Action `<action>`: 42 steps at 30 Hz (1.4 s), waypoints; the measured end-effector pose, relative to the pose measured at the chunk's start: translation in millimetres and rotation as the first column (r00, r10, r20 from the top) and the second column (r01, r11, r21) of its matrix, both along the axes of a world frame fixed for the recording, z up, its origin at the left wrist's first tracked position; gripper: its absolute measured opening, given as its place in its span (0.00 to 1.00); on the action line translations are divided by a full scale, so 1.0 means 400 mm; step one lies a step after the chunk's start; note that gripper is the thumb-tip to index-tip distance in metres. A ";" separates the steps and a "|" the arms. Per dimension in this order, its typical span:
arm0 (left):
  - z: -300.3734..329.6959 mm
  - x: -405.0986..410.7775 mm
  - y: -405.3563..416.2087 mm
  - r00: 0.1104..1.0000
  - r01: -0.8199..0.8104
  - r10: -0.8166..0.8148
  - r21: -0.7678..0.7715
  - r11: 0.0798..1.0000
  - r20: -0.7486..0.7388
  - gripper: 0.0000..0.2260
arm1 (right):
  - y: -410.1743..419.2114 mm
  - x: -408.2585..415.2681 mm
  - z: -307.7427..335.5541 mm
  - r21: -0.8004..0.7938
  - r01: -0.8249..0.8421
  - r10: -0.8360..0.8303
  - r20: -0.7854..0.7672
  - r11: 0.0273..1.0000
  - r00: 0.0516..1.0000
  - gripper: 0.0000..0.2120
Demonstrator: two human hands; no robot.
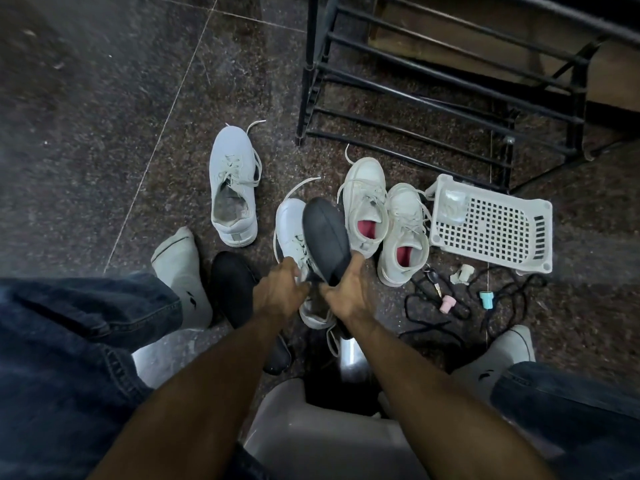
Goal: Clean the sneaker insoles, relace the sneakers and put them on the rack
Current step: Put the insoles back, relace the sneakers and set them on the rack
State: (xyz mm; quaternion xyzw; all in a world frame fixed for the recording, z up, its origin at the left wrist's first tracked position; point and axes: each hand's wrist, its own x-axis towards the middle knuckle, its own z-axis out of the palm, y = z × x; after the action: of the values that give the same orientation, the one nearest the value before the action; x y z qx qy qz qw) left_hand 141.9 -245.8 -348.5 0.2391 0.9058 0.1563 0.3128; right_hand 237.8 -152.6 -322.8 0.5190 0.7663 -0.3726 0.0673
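- One view only, from a camera worn on the person's head, so there's no second view sharing any of the scene.
- It looks steeply down and a little forward, onto the dark speckled floor (104, 98).
- Both forearms run up from the bottom edge, the left hand (277, 292) and right hand (346, 289) meeting near the centre, close to the lens.
- Denim-clad knees crowd the lower corners; the socked feet sit just beyond them.
- The black rack (450, 81) fills the top right, farthest off.
- It's a wide lens: the rack's bars bow and the corners darken.
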 end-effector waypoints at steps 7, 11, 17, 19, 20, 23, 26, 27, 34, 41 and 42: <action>-0.010 0.002 -0.004 0.997 -0.077 0.077 -0.038 0.996 -0.007 0.07 | 0.054 -0.057 -0.021 0.089 -0.233 0.215 0.174 0.968 0.961 0.34; -0.032 0.006 -0.040 0.998 -0.062 0.062 -0.002 0.998 -0.028 0.06 | 0.110 -0.040 -0.025 0.079 -0.188 0.170 0.188 0.979 0.967 0.29; -0.055 -0.004 -0.024 0.774 0.482 -0.444 -0.034 0.876 -0.451 0.14 | 0.103 -0.037 -0.027 0.057 -0.149 0.140 0.148 0.987 0.979 0.30; -0.065 -0.019 0.002 0.740 0.519 -0.544 -0.178 0.836 -0.395 0.14 | 0.095 -0.040 -0.030 0.061 -0.154 0.144 0.142 0.986 0.979 0.30; -0.074 -0.026 0.012 0.745 0.509 -0.563 -0.239 0.827 -0.357 0.15 | 0.092 -0.041 -0.032 0.067 -0.154 0.144 0.135 0.986 0.980 0.30; -0.085 -0.024 0.030 0.739 0.463 -0.578 -0.362 0.809 -0.347 0.13 | 0.089 -0.040 -0.039 0.079 -0.157 0.147 0.126 0.984 0.981 0.30; -0.092 -0.011 0.071 0.729 0.432 -0.565 -0.382 0.817 -0.386 0.09 | 0.094 -0.038 -0.043 0.065 -0.152 0.144 0.111 0.986 0.983 0.31; -0.093 -0.013 0.085 0.735 0.426 -0.555 -0.371 0.825 -0.389 0.08 | 0.096 -0.038 -0.044 0.060 -0.150 0.143 0.112 0.987 0.983 0.31; -0.093 -0.042 0.114 0.690 0.493 -0.631 -0.408 0.768 -0.354 0.12 | 0.105 -0.041 -0.054 0.005 -0.129 0.128 0.106 0.992 0.986 0.32; -0.104 -0.042 0.100 0.630 0.510 -0.676 -0.452 0.732 -0.384 0.11 | 0.101 -0.038 -0.047 0.000 -0.121 0.120 0.106 0.993 0.987 0.31; -0.102 -0.038 0.110 0.636 0.502 -0.673 -0.459 0.733 -0.377 0.11 | 0.100 -0.040 -0.044 -0.002 -0.125 0.124 0.108 0.992 0.986 0.31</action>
State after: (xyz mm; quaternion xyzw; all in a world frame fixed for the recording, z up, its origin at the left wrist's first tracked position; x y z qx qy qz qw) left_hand 126.6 -201.9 -389.3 0.5046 0.8371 -0.1715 0.1231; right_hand 221.9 -112.7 -340.3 0.4898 0.7933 -0.3372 0.1306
